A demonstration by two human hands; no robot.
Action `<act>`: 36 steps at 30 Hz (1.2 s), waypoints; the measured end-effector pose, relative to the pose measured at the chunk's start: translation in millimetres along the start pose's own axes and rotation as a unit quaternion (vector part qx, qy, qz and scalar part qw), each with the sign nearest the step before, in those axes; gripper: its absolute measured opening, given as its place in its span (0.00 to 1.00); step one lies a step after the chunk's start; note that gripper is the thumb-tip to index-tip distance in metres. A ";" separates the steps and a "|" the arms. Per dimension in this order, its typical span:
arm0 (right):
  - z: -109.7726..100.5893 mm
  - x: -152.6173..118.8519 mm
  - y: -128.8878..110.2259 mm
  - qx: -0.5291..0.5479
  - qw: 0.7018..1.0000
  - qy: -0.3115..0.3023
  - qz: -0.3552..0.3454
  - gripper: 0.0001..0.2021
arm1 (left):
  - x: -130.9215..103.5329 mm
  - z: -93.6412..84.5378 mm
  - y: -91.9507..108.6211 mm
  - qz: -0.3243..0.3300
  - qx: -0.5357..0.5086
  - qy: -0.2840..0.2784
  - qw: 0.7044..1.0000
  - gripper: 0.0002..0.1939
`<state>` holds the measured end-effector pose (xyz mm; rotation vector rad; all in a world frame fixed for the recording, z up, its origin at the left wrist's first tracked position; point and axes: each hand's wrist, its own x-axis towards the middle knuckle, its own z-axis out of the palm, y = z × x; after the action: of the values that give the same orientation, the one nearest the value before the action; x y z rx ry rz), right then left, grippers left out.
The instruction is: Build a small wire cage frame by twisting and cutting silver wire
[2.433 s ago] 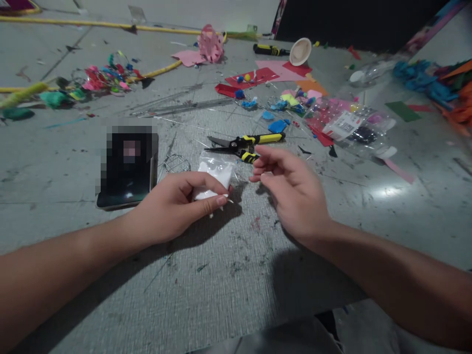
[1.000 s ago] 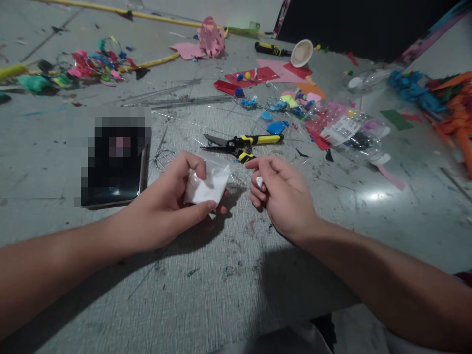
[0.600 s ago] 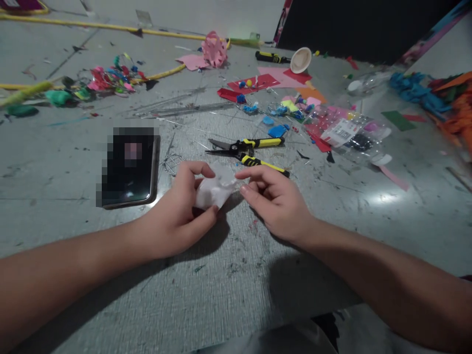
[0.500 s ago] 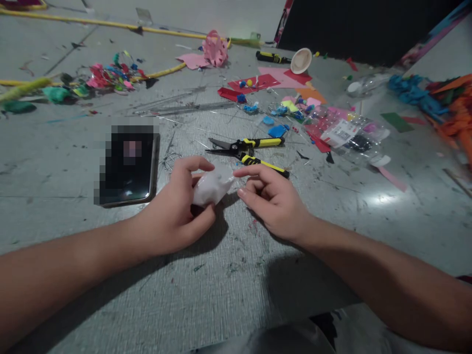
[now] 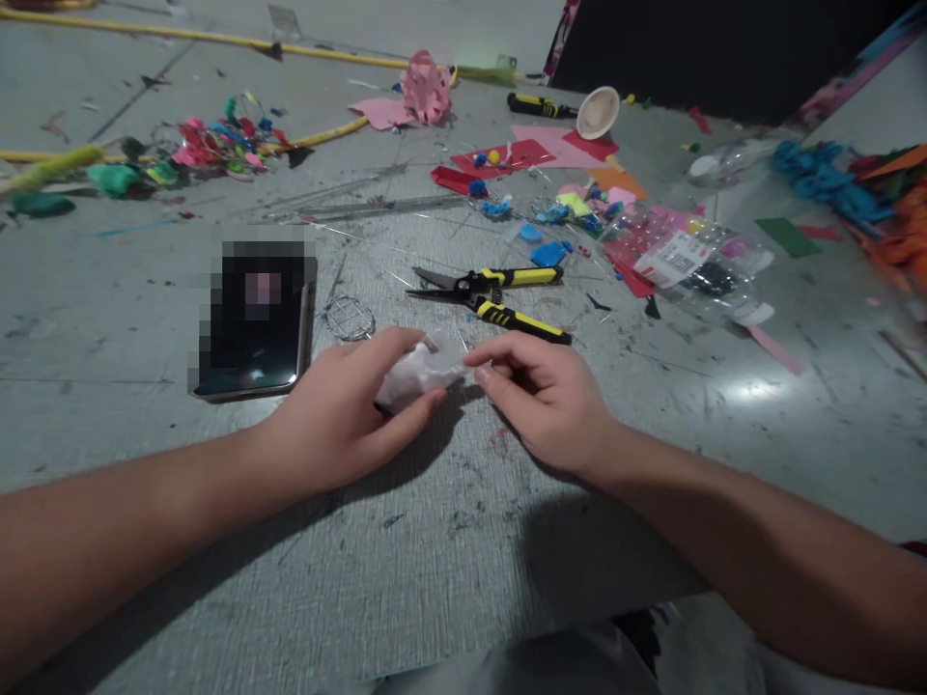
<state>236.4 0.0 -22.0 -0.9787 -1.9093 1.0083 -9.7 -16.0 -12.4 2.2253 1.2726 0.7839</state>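
Note:
My left hand (image 5: 348, 405) is wrapped round a small crumpled white plastic bag (image 5: 420, 375), with the thumb below and the fingers above. My right hand (image 5: 543, 396) pinches the bag's right edge between thumb and index finger. Just beyond the hands lie black and yellow pliers-like snips (image 5: 470, 285) with their blades apart, pointing left. A small ring of twisted wire (image 5: 350, 318) rests beyond my left hand, beside a dark phone (image 5: 253, 323).
A clear plastic container (image 5: 695, 261) with a label lies at the right. Coloured scraps (image 5: 511, 159), a paper cup (image 5: 598, 113) and a yellow stick (image 5: 348, 56) lie farther back. Blue and orange material (image 5: 832, 183) is at the far right.
My right thumb and index finger have closed on the bag's edge. My left fingers have shifted slightly right over the bag, and the wire ring shows more fully.

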 end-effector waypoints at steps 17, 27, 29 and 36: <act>-1.6 0.0 -0.5 0.038 0.995 -0.071 -0.064 0.09 | -1.5 -1.2 -0.6 0.059 0.029 0.005 0.998 0.14; -1.9 2.8 -2.4 0.043 0.996 -0.079 -0.011 0.07 | -0.3 -1.4 -3.6 0.074 -0.027 -0.008 0.997 0.11; -1.9 3.0 -1.6 0.059 0.994 -0.091 -0.011 0.08 | -0.1 -2.7 -3.4 0.067 -0.037 -0.014 0.997 0.13; -0.2 0.7 -2.6 0.187 0.981 -0.051 0.005 0.07 | 1.0 -2.6 -5.0 0.027 -0.140 0.020 0.990 0.05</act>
<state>235.5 -0.4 -19.5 -0.7314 -1.7091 1.3840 -14.1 -12.6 -13.5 2.0342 1.0510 0.9686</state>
